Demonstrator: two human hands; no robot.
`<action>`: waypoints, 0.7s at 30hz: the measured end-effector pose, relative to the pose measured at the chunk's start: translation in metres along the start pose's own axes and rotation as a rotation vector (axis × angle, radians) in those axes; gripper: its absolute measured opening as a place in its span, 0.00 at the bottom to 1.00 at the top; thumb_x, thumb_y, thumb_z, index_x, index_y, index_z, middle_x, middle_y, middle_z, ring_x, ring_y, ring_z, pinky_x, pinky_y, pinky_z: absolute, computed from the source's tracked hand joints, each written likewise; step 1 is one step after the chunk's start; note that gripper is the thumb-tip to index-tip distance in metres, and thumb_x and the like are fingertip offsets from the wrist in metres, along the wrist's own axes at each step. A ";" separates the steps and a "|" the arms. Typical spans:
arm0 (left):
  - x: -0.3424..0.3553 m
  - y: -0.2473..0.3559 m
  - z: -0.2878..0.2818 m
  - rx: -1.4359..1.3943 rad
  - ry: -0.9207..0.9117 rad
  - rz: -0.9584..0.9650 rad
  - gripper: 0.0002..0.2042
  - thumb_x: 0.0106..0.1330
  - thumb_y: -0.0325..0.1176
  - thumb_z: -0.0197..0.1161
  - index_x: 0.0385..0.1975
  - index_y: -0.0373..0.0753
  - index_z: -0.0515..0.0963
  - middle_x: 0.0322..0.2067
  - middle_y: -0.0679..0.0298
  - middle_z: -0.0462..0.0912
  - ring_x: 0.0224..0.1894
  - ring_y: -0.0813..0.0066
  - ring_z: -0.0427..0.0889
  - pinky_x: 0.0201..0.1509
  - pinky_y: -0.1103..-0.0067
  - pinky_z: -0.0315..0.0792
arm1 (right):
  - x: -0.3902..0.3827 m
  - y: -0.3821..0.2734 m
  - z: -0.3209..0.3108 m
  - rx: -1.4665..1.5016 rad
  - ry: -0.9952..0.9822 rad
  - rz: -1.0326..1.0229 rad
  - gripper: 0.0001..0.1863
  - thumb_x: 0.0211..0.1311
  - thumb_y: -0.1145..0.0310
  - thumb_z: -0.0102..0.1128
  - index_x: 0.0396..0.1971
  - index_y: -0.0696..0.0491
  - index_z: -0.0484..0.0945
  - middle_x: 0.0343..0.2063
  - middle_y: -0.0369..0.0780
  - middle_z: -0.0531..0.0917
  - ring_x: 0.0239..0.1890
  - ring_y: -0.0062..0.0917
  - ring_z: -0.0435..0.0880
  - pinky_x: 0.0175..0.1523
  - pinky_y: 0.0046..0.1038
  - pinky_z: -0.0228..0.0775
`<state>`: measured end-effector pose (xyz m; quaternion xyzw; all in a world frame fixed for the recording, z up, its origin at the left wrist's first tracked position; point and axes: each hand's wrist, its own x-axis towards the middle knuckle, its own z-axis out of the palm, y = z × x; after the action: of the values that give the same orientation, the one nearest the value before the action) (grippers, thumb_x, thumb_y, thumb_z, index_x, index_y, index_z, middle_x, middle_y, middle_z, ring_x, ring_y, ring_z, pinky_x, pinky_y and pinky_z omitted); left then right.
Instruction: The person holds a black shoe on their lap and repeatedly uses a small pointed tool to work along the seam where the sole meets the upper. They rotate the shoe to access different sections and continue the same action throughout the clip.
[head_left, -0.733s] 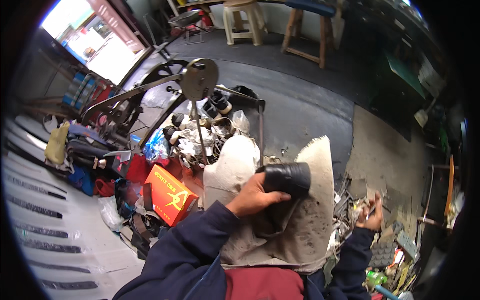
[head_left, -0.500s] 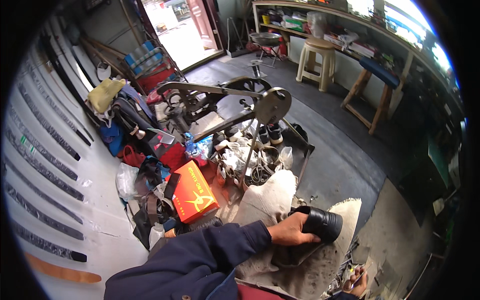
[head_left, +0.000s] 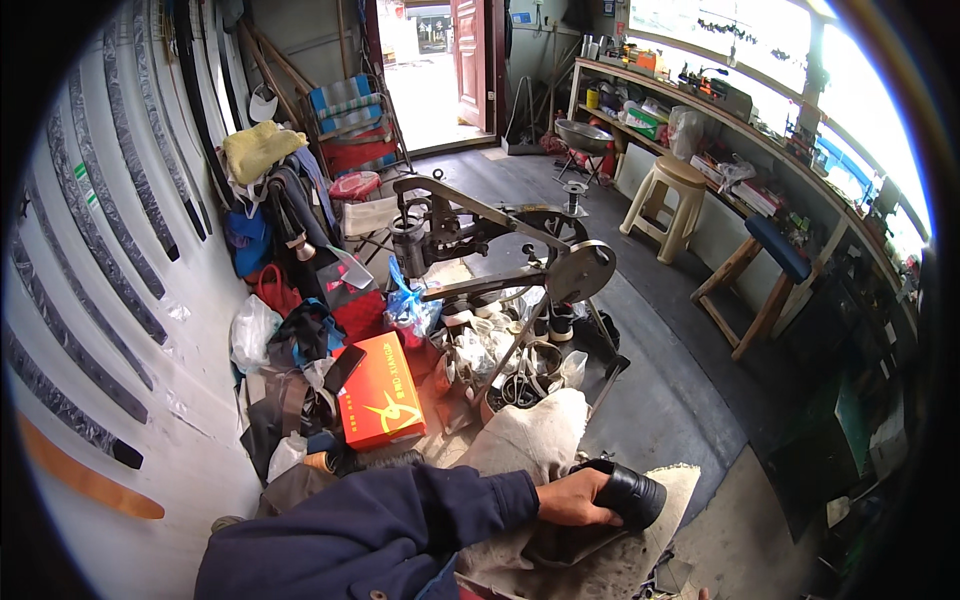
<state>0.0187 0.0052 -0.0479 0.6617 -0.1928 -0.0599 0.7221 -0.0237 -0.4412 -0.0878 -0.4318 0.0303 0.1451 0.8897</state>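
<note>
Left hand (head_left: 578,500): clamped on the black glossy leather shoe (head_left: 628,494), fingers wrapped over its upper.
Right hand: out of view below the frame; state cannot be told.
Shoe position: lying on the pale stained canvas apron (head_left: 530,440) across the lap, toe pointing right.
Shoe condition: dark, shiny, rounded toe; sole hidden.
Step in hand: apparently steadying the shoe for repair.
Next move: likely needs the other hand with a tool.
Surroundings: orange cardboard box (head_left: 380,392) to the left; grey iron wheel-driven stitching machine (head_left: 500,255) beyond.

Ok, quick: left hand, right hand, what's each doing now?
Left hand: closed on the black shoe, on the canvas cloth.
Right hand: out of view.
</note>
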 end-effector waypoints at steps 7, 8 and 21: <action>-0.004 0.007 0.000 -0.029 0.032 -0.141 0.15 0.65 0.22 0.69 0.51 0.36 0.84 0.45 0.66 0.89 0.47 0.81 0.82 0.57 0.77 0.76 | -0.011 0.016 0.014 0.066 0.038 -0.162 0.25 0.70 0.64 0.50 0.63 0.62 0.72 0.63 0.59 0.76 0.48 0.40 0.90 0.16 0.23 0.73; -0.004 0.006 -0.001 0.049 0.033 -0.105 0.14 0.65 0.21 0.68 0.51 0.35 0.84 0.45 0.66 0.89 0.47 0.81 0.82 0.56 0.77 0.76 | -0.007 0.021 0.011 0.072 0.055 -0.185 0.25 0.73 0.65 0.47 0.64 0.60 0.71 0.63 0.59 0.76 0.44 0.42 0.90 0.14 0.21 0.68; -0.002 0.006 0.003 0.063 0.098 -0.193 0.12 0.65 0.22 0.71 0.48 0.34 0.85 0.41 0.68 0.89 0.43 0.81 0.84 0.51 0.80 0.77 | 0.003 0.047 0.010 0.225 -0.043 -0.110 0.45 0.77 0.33 0.33 0.77 0.55 0.56 0.69 0.62 0.67 0.37 0.36 0.91 0.15 0.16 0.68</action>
<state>0.0147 0.0041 -0.0422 0.7017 -0.0943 -0.0904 0.7004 -0.0346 -0.4049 -0.1175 -0.3272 0.0037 0.1011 0.9395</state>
